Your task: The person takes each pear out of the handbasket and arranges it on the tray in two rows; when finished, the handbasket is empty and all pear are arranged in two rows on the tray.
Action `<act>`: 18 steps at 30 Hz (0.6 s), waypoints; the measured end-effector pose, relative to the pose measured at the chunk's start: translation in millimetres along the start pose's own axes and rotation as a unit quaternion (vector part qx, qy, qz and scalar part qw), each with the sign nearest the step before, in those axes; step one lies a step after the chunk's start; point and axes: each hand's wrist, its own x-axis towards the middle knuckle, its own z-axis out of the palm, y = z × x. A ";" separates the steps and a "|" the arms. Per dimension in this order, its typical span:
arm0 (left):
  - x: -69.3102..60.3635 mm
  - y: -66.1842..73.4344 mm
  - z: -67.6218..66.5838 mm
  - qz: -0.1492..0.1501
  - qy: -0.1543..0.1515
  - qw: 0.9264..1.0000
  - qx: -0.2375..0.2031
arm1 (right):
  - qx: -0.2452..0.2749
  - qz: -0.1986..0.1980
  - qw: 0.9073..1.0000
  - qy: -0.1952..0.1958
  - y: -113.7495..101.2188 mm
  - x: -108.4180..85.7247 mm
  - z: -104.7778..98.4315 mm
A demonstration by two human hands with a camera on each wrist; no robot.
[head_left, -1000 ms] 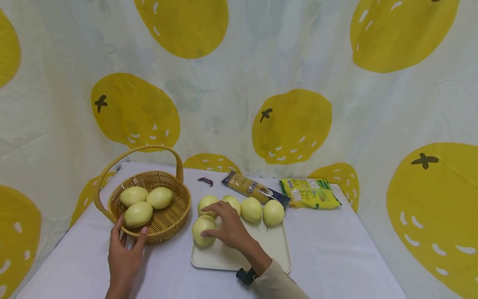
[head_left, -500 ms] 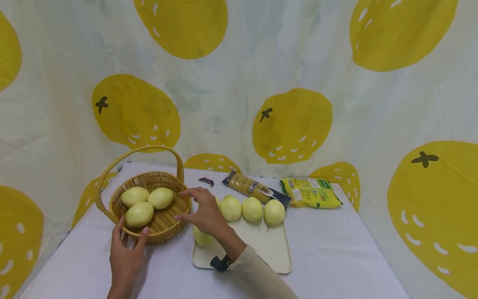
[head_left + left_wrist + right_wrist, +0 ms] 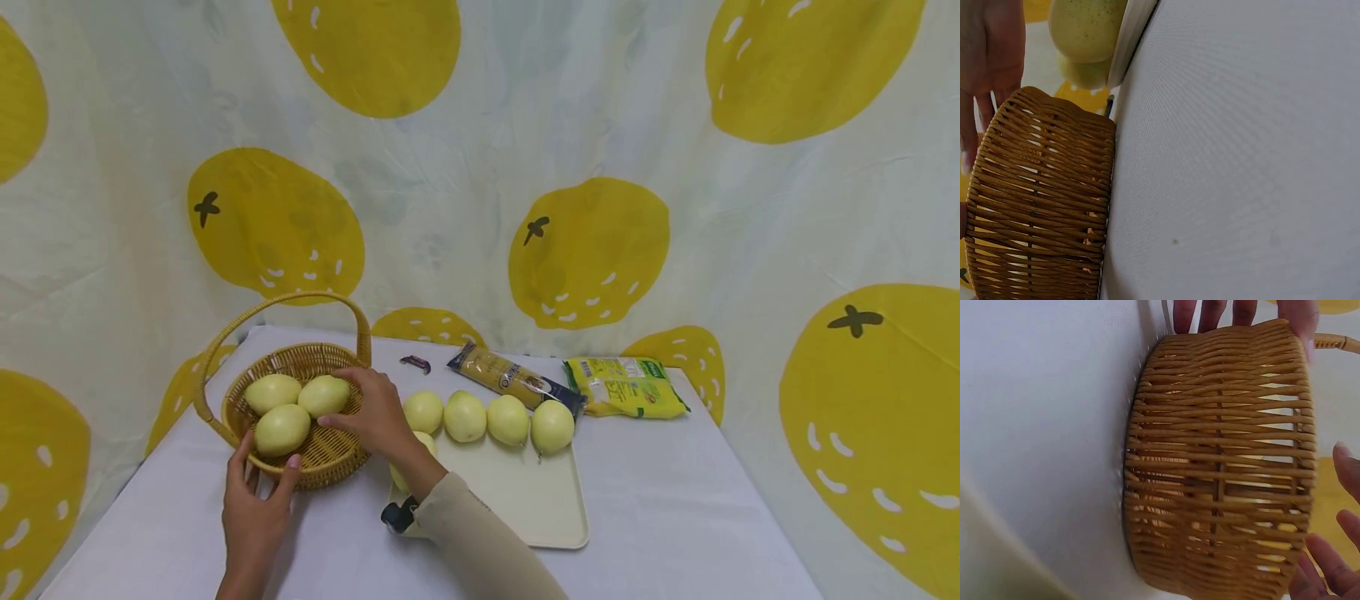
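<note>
In the head view, the wicker basket (image 3: 330, 467) holds three pale yellow-green fruits, among them the front one (image 3: 282, 430) and the right one (image 3: 323, 396). My left hand (image 3: 257, 521) touches the basket's near side, fingertips at its rim; the right wrist view shows those fingers (image 3: 1213, 314) against the wicker (image 3: 1219, 456). Over the basket's right side is my right hand (image 3: 382, 417), thumb and index finger spread around the right fruit; contact cannot be told. Several similar fruits, one being (image 3: 465, 417), sit on a cream tray (image 3: 525, 500); my right arm partly hides one.
Behind the tray lie a pasta packet (image 3: 510, 377) and a yellow-green bag (image 3: 626, 387). A small dark wrapped item (image 3: 416, 363) rests near the back of the white-covered table (image 3: 660, 500). The basket's tall handle (image 3: 300, 297) arches over it.
My right hand has moved left from the fruit at the tray's near left to above the basket, carrying nothing. My left hand has stayed at the basket rim.
</note>
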 end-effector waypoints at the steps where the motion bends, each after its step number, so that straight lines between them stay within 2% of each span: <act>1: 0.0 -0.5 -0.2 0.001 -0.001 1.000 -0.001 | -0.002 0.003 1.000 -0.002 0.0 2.6 2.6; 9: 1.4 -2.0 0.1 -0.007 0.001 1.000 0.001 | -0.011 0.027 1.000 -0.006 6.9 21.4 25.5; 12: 1.3 -2.5 -0.2 -0.012 0.004 1.000 0.010 | -0.040 0.030 0.999 -0.004 8.2 27.4 31.5; 18: 2.8 -2.3 -0.3 0.000 0.007 1.000 0.002 | -0.095 0.033 0.995 -0.017 8.9 39.6 37.2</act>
